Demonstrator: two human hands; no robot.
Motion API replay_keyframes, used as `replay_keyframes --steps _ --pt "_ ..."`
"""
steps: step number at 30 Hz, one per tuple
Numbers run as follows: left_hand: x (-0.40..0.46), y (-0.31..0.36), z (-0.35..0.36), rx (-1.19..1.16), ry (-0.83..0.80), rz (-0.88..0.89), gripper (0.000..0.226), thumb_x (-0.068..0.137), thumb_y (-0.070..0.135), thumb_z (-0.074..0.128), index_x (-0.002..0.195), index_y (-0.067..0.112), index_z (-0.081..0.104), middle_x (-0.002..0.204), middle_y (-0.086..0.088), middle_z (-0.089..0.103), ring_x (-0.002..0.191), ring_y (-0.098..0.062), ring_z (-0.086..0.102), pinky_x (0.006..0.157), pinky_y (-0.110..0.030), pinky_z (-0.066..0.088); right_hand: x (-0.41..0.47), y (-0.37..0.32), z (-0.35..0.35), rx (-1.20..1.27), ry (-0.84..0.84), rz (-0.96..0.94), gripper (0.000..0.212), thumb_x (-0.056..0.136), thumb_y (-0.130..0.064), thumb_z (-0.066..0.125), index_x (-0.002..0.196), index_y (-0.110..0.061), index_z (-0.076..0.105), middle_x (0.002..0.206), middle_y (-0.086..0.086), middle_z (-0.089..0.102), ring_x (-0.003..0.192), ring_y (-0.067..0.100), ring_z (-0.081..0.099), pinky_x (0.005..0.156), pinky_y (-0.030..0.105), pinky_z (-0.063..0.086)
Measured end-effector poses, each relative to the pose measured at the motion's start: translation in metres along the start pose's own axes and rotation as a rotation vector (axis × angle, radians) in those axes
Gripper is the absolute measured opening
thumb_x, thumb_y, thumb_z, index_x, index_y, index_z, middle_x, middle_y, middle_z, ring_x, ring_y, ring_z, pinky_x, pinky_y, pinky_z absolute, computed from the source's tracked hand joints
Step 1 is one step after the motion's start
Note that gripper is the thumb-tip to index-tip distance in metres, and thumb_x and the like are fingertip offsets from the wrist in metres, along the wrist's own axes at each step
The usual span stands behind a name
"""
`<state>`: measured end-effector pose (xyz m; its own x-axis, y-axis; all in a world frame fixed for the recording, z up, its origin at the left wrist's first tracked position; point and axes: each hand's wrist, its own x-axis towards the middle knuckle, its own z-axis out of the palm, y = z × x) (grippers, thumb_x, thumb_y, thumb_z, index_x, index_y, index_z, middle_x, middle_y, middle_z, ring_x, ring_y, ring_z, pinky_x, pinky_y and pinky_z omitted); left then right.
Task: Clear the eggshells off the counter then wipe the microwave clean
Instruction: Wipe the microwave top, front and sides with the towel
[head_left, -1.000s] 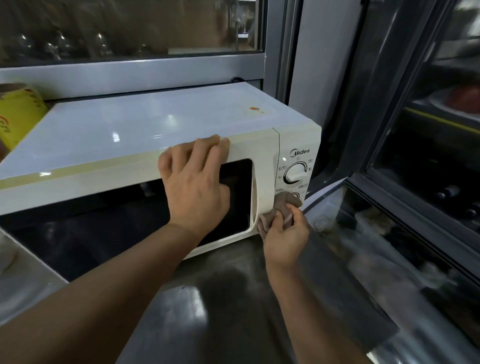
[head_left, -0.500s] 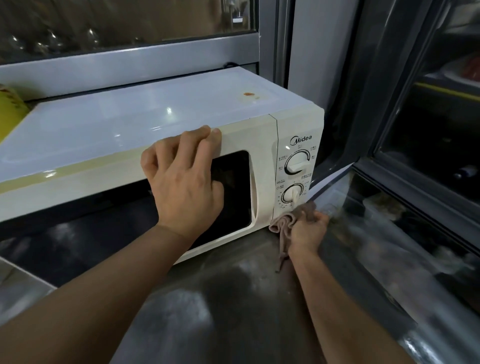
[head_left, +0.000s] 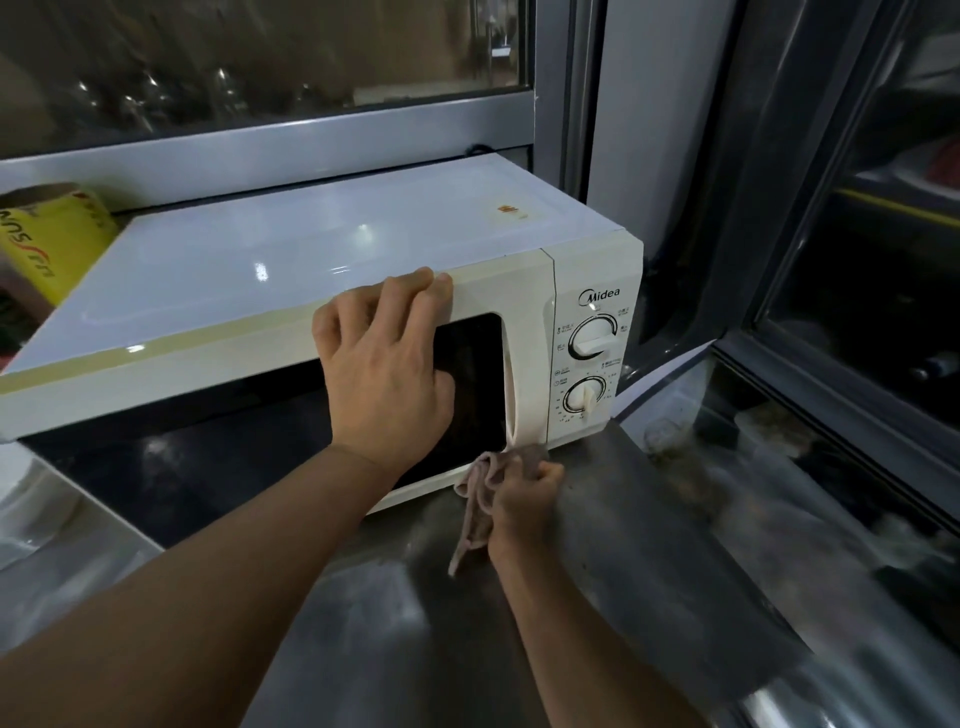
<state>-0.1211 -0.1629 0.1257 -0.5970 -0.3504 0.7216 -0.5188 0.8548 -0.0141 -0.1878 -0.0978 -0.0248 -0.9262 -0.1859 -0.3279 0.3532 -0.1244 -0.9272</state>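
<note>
Left hand (head_left: 387, 371) lay flat, fingers straight, braced on microwave (head_left: 291, 291) door top edge. Right hand (head_left: 524, 501) gripped cloth (head_left: 480, 499), fingers curled round it, pressed against door's lower-right corner at counter (head_left: 649, 545).

shiny grey metal counter (head_left: 649, 597) under both hands | long dark glass window with a grey metal frame (head_left: 260, 140) behind and above the hands | dark glass-door cabinet (head_left: 872, 260) right of the right hand | yellow printed bag (head_left: 49, 239) far left of the left hand
</note>
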Motion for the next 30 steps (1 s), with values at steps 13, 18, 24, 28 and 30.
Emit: replay_keyframes --steps 13,18,24,28,30 --pt "-0.008 -0.012 -0.045 -0.026 -0.311 0.116 0.090 0.062 0.003 0.058 0.146 0.006 0.026 0.155 -0.008 0.022 0.139 -0.024 0.025 0.113 -0.044 0.021 0.038 -0.029 -0.018 0.112 0.081 0.153 0.017 0.093 -0.007 0.052 0.106 0.002 0.047 0.087 0.016 0.060 0.067 0.022 0.063 0.054 0.029 0.053" --pt "-0.020 -0.036 -0.073 0.072 -0.317 0.046 0.084 0.060 0.007 0.062 0.141 0.008 0.038 0.152 -0.006 0.031 0.136 -0.029 0.034 0.107 -0.056 0.025 0.031 -0.031 -0.011 0.290 0.045 0.207 0.012 0.095 -0.003 0.045 0.102 0.001 0.054 0.068 0.009 0.059 0.045 0.013 0.060 0.037 0.019 0.046" --pt "-0.043 -0.093 -0.092 0.133 -0.353 0.006 0.083 0.057 0.010 0.067 0.136 0.007 0.045 0.143 -0.009 0.043 0.123 -0.035 0.043 0.102 -0.052 0.033 0.021 -0.019 0.008 0.277 0.092 0.261 0.013 0.095 -0.006 0.045 0.106 -0.013 0.042 0.076 0.011 0.047 0.059 0.021 0.050 0.044 0.024 0.042" --pt "-0.046 -0.116 -0.088 0.060 -0.302 0.077 0.081 0.059 0.016 0.063 0.137 0.007 0.044 0.140 -0.009 0.047 0.117 -0.034 0.045 0.101 -0.040 0.030 0.008 -0.011 0.026 0.211 0.167 0.173 0.023 0.095 -0.008 0.045 0.118 -0.007 0.047 0.098 0.018 0.050 0.083 0.026 0.054 0.060 0.030 0.045" --pt "-0.047 -0.121 -0.084 0.055 -0.292 0.094 0.083 0.059 0.021 0.064 0.138 0.008 0.043 0.140 -0.009 0.046 0.117 -0.033 0.045 0.099 -0.042 0.034 -0.007 -0.007 0.041 0.100 0.131 0.107 0.022 0.095 -0.009 0.045 0.117 -0.010 0.045 0.104 0.016 0.048 0.089 0.025 0.051 0.069 0.032 0.045"
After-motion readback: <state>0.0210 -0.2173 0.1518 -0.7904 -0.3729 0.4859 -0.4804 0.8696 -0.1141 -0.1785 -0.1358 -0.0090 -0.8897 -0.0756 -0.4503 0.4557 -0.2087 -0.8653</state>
